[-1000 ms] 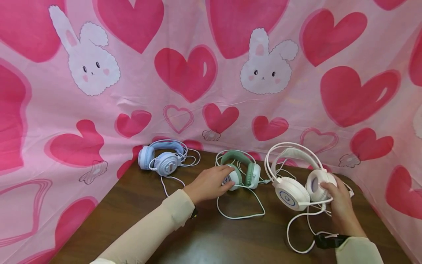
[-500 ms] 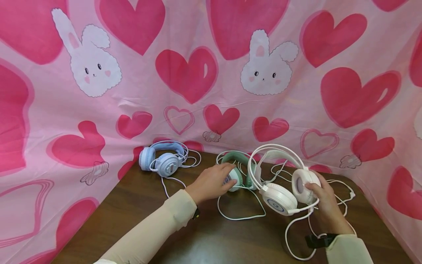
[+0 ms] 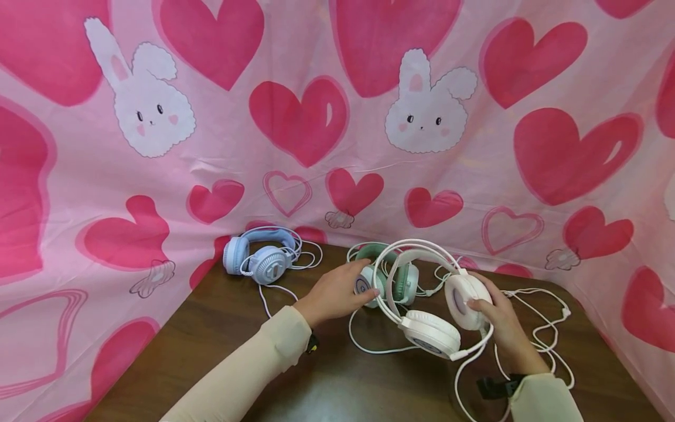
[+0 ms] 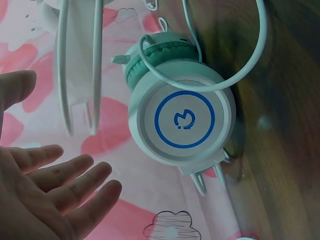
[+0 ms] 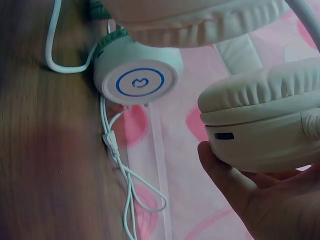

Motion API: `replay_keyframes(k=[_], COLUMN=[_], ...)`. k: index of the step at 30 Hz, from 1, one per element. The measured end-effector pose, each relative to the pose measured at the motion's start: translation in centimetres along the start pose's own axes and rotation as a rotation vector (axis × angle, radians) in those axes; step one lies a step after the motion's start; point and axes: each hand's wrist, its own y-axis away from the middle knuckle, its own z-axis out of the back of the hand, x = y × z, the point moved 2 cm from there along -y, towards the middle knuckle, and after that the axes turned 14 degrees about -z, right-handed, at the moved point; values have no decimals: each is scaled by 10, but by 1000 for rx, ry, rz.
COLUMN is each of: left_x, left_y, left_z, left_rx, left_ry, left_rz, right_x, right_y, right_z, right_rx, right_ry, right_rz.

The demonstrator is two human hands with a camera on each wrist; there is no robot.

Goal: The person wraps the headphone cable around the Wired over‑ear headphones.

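Observation:
White over-ear headphones (image 3: pixel 433 334) hang above the table, tilted. My right hand (image 3: pixel 505 326) grips them by the right ear cup, its thumb on the cup's near side. In the right wrist view that ear cup (image 5: pixel 265 125) lies against the fingers. My left hand (image 3: pixel 337 296) has relaxed, parted fingers, and in the left wrist view it holds nothing. Close to its thumb there is the white headband (image 4: pixel 80 55). Green-and-white headphones (image 4: pixel 182 120) stand on the table beside the left hand, apart from it; the white pair partly hides them in the head view.
Blue headphones (image 3: pixel 270 262) sit at the table's back left with their cable. White cable (image 3: pixel 548 328) lies looped on the brown table (image 3: pixel 337 381) at the right. A pink heart-and-rabbit cloth (image 3: pixel 327 135) surrounds the table's back and sides.
My right hand has brought the white headphones leftward, in front of the green pair and close to my left hand, and they tilt more. The left hand has come off the green pair's ear cup.

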Motion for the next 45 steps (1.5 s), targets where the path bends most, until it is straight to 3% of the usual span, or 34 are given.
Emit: replay_keyframes(k=[6,10,14,25,32,38,45], left_x=[3,4,6,12,17,20,17], left_y=[1,1,0,1,1,2,0], left_z=[-2,-3,-3,-3,-4,-6,4], left_rx=[-12,-38,-66,-143,-184,-179,-297], left_ry=[28,82,200,447,693,898,909], left_rz=[34,99,157,215,243,228,280], right_x=[3,5,9,18,21,23,28], right_y=[0,0,0,-2,-2,-4,-7], right_z=[-8,-14,-20,-33,-40,-44,-50], right_rx=[32,61,99,155,257,286,318], right_ry=[-13,7,38,89,72,78,29], right_rz=[40,76,105,149,201,207,239])
